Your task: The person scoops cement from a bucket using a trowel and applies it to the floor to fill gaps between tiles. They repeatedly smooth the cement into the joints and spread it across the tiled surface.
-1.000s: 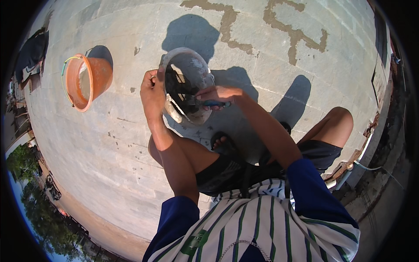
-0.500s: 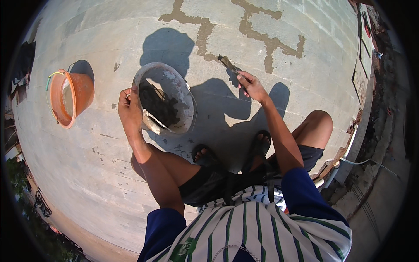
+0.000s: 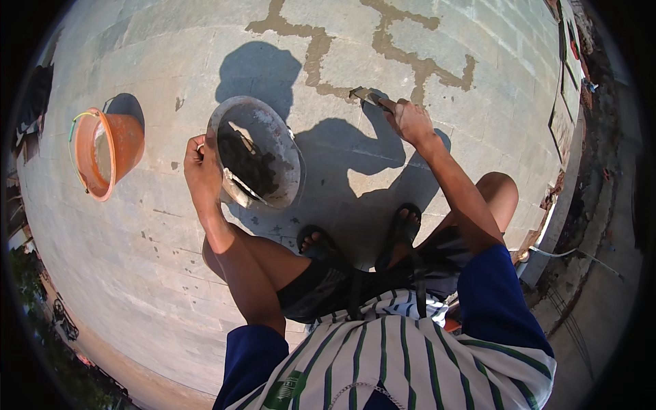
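Observation:
My left hand [image 3: 203,172] grips the rim of a grey-white bucket [image 3: 272,117] that leans toward me. Dark wet mortar [image 3: 247,166] lies inside it. Out in front, my right hand [image 3: 412,124] is closed round the handle of a putty knife [image 3: 371,97]. The knife's blade touches the paving at the near end of a smeared mortar line [image 3: 318,58]. Another branching mortar line [image 3: 400,55] runs over the joints farther right. My fingertips on the handle are partly hidden by the back of the hand.
An orange bucket [image 3: 123,147] with a pale green handle stands tilted at the left. Grey paving blocks [image 3: 171,232] spread around me. My sandalled feet [image 3: 403,232] are just below the grey-white bucket. A white pipe and rubble [image 3: 570,287] line the right edge.
My right hand has moved right and turned over, so its back now faces up. The putty knife lies flatter, its blade shifted slightly right. My left hand stays on the bucket.

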### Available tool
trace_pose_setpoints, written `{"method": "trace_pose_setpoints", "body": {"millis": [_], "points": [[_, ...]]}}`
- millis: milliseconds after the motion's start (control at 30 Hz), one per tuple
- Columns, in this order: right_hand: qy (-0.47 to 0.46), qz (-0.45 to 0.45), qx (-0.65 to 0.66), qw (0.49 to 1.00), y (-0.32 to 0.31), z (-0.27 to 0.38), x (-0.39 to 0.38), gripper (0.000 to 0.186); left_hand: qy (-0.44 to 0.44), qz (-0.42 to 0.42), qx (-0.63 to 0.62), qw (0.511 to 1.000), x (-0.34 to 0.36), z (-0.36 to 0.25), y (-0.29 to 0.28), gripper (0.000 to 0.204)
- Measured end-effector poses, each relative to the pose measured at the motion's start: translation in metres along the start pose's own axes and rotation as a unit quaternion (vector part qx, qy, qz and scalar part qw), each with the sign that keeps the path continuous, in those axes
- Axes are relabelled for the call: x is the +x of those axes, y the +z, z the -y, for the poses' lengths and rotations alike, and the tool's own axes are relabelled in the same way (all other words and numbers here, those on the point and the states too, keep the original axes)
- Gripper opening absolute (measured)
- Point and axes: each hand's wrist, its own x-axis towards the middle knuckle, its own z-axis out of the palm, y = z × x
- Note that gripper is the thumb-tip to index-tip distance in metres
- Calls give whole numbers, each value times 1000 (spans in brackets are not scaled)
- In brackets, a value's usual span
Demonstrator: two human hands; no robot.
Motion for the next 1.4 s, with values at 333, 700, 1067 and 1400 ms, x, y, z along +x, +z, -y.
{"method": "trace_pose_setpoints", "body": {"millis": [333,700,1067,1400], "points": [[-89,79,-111,987,16,9,20,48,15,-2,14,1000,-2,-4,4,32],[40,80,1,996,38,13,-33,46,33,-14,63,997,1,-3,4,28],[216,-14,188,958,69,85,-30,51,45,-19,69,996,-3,-6,4,33],[246,36,218,944,61,118,-69,54,4,14,12,1000,-6,-13,-2,33]]}}
